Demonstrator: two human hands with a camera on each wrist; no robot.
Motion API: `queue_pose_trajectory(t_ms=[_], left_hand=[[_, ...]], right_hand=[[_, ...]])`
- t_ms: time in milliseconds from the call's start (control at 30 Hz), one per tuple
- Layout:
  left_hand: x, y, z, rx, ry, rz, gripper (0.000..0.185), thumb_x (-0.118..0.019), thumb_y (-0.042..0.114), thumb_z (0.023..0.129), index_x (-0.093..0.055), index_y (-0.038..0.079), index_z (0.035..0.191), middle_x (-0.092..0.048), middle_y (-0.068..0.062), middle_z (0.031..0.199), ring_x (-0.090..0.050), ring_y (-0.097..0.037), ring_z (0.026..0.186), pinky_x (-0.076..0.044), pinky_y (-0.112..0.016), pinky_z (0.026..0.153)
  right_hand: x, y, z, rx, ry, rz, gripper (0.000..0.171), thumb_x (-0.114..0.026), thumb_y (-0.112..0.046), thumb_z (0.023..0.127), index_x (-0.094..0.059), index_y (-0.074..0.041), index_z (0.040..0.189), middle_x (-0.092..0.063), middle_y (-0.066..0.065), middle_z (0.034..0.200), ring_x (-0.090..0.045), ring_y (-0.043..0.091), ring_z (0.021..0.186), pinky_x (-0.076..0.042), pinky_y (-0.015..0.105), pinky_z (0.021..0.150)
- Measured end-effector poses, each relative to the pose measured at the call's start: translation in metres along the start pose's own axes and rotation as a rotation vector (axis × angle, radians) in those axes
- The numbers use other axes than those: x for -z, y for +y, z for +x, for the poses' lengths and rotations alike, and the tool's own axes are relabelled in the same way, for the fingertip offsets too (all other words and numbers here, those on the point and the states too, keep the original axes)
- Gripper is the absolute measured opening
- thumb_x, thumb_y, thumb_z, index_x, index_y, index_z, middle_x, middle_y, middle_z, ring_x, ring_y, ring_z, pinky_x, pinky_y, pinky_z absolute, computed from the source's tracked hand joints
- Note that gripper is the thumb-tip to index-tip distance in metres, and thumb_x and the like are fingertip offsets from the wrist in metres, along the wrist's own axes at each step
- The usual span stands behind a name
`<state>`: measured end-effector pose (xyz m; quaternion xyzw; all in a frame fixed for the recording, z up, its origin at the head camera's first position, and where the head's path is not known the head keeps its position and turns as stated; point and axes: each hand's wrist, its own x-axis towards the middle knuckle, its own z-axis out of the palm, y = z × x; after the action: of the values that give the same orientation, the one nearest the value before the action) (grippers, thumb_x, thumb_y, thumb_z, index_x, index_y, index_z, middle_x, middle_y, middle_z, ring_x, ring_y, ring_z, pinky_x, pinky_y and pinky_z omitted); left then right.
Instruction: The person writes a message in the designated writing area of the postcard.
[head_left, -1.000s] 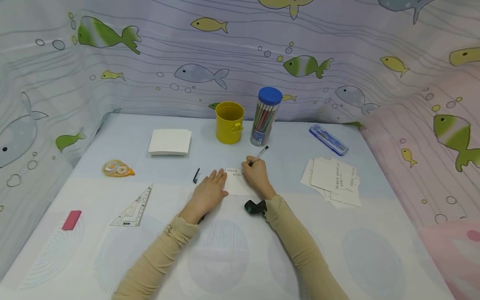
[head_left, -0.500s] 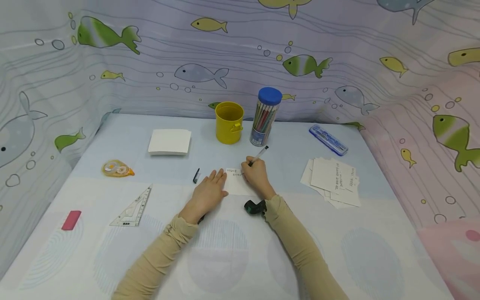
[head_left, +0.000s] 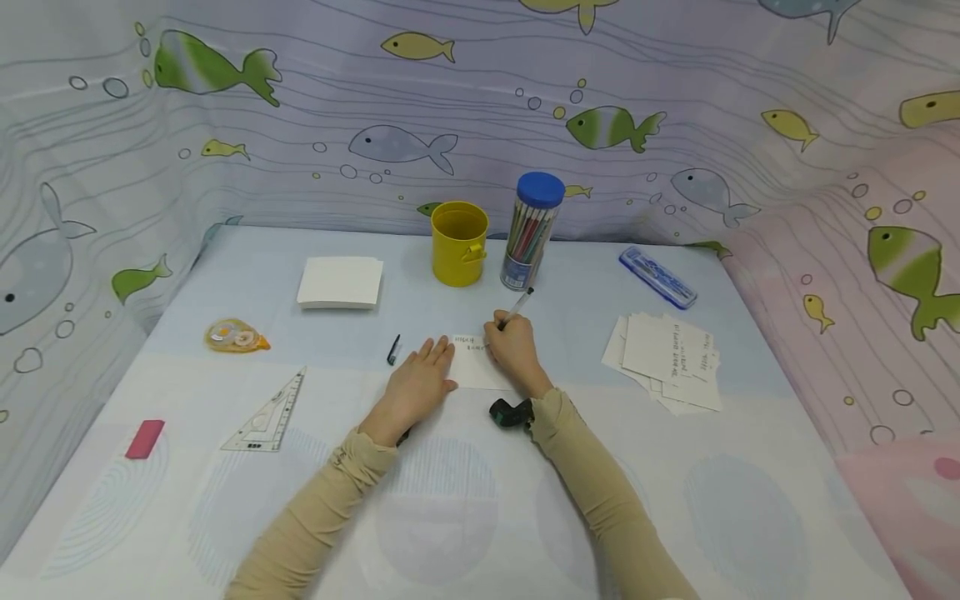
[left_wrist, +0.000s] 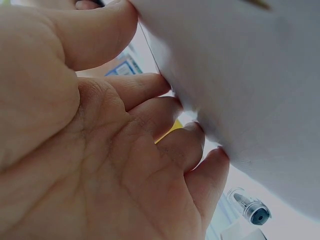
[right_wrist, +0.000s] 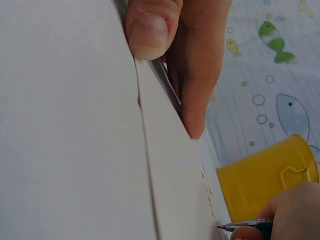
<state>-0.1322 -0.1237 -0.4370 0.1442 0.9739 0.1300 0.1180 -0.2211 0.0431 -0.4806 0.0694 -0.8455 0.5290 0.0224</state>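
1. The right hand [head_left: 512, 354] has its fingers curled round a pen [head_left: 517, 307], pinching it low on the barrel; the pen's tip touches the small white card [head_left: 471, 371] and its far end leans toward 1 o'clock. In the right wrist view the pen tip [right_wrist: 222, 227] meets the card's edge [right_wrist: 172, 190] beside a few handwritten marks.
2. The left hand [head_left: 417, 382] lies flat, fingers straight and close together, pressing the card's left edge at 9 o'clock from the pen tip. The left wrist view shows the fingertips [left_wrist: 170, 95] against the card's underside [left_wrist: 240, 75].
3. The card lies between the two hands, touching both, its written lines just at 9 o'clock of the right fingers.
4. A black pen cap [head_left: 392, 350] lies just at 10 o'clock of the left hand, apart from it.
5. At 12 o'clock of the card stand a yellow cup [head_left: 459, 243] and, just beside it, a clear pencil tube [head_left: 531, 233] with a blue lid.
6. A stack of blank cards [head_left: 340, 282] lies at 10 o'clock, well apart; a loose pile of written cards [head_left: 667, 360] lies at 3 o'clock.
7. A blue case [head_left: 657, 277] lies at 2 o'clock near the table's back corner.
8. Out at 9 o'clock lie a correction tape [head_left: 234, 336], a clear set square [head_left: 266, 412] and a pink eraser [head_left: 145, 438].
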Motion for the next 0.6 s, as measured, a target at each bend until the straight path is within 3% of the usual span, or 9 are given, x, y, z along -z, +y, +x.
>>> queue_pose_trajectory(t_ms=[600], left_hand=[[0.0003, -0.0001, -0.0017, 0.0, -0.003, 0.005, 0.064, -0.057, 0.029, 0.097, -0.033, -0.003, 0.148, -0.027, -0.02, 0.158, -0.025, -0.038, 0.146, -0.029, -0.053, 0.116]], right_hand=[[-0.0028, 0.0034, -0.0008, 0.034, 0.001, 0.015, 0.039, -0.048, -0.002, 0.086, -0.031, -0.014, 0.053, -0.033, -0.005, 0.04, -0.034, 0.006, 0.033, -0.023, 0.02, 0.034]])
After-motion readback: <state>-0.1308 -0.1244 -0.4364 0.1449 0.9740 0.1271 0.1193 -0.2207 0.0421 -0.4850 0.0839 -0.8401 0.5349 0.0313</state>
